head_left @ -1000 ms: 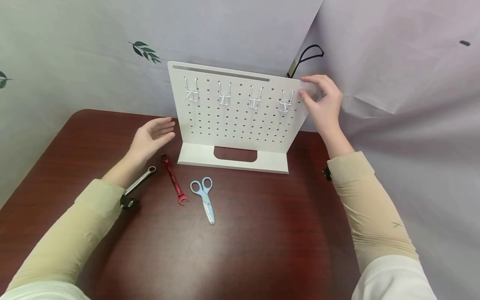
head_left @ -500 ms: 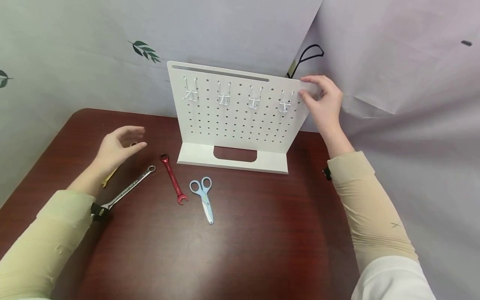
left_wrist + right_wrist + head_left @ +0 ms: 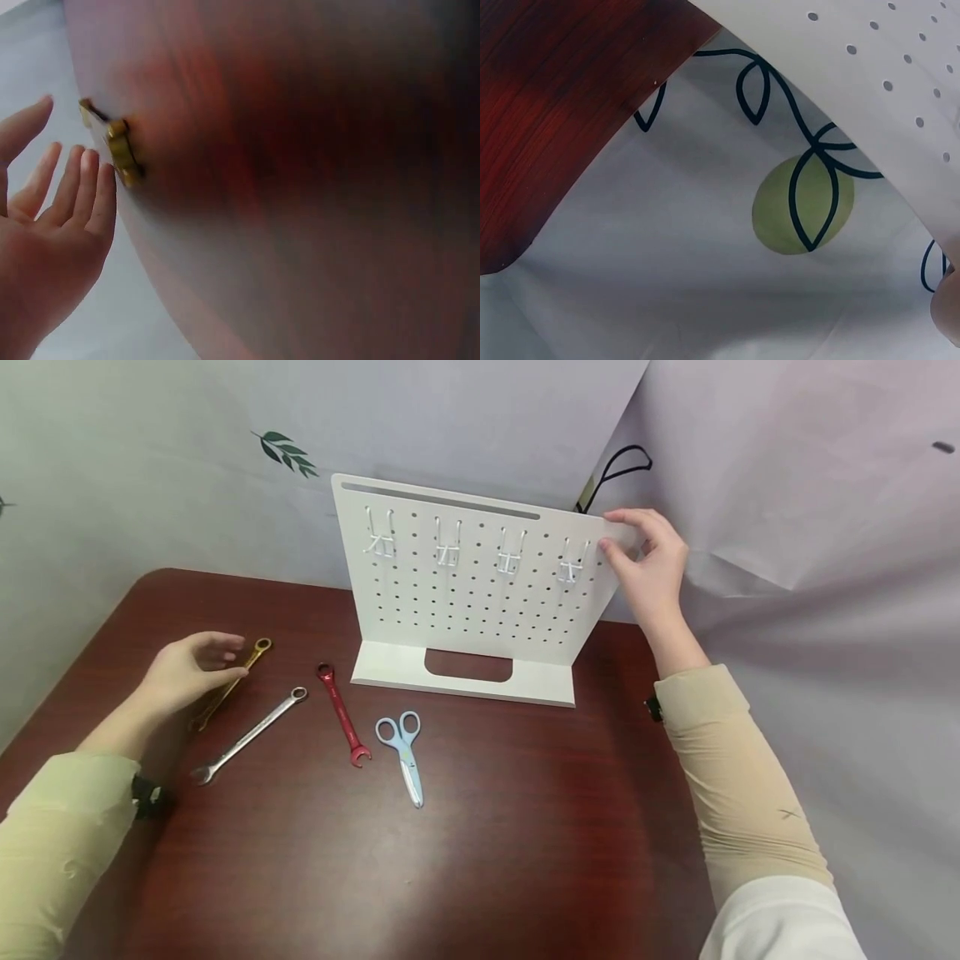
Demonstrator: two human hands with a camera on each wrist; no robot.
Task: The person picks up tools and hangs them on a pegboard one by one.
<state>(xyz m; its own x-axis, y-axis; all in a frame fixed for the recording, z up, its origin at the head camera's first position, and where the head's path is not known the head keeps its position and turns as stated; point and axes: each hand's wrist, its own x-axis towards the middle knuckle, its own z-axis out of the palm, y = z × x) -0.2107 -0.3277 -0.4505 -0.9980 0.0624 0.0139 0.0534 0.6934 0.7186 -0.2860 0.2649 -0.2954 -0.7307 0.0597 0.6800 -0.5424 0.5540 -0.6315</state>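
My left hand hovers over the table's left side, thumb and fingers apart with nothing between them. Just beyond its fingertips lies a gold-coloured combination wrench, its middle partly hidden by the hand; the left wrist view shows the hand near the wrench's end. At the upper right corner of a white pegboard, my right hand pinches the edge, thumb on the front face. Several white wire hooks hang in a row on the board. The right wrist view catches the board's side.
A silver combination wrench, a red one and light-blue scissors lie on the dark red table in front of the board. Behind stands a pale curtain with a black loop near the board's corner.
My left hand has moved left and toward me, away from the pegboard's side to the gold wrench, uncovering the silver wrench. The right hand keeps its pinch on the board.
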